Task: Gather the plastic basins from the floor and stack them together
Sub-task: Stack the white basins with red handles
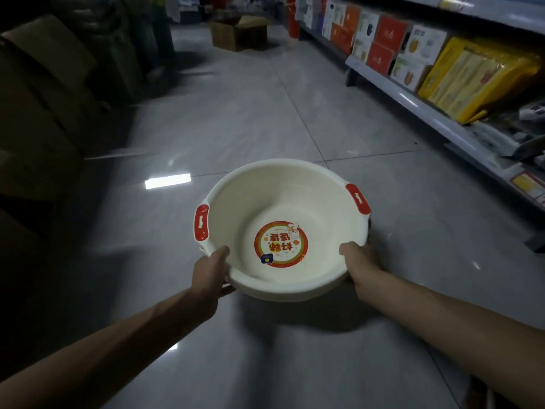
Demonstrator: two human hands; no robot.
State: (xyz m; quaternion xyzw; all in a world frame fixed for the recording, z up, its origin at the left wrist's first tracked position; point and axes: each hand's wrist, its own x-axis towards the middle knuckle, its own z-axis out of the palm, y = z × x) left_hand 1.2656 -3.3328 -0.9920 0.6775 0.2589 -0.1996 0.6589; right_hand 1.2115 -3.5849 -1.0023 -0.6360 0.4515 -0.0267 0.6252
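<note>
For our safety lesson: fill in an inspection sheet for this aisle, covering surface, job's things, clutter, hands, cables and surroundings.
Surface: glossy grey tiled floor.
Job's things: white basin with red handles, sticker inside, open side up.
Clutter: open cardboard box down the aisle.
Hands: left hand and right hand grip the basin's near rim.
Cables: nothing seen.
Surroundings: shelf of boxed goods on the right; dark cartons on the left.

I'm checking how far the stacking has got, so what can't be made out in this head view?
- Whether more basins nest under the basin: its own bowl hides the underside.
- Fingers of the left hand and right hand: tucked under the rim.
- Sticker wording: blurred and upside down.
- Boxes at left: too dark.
</note>
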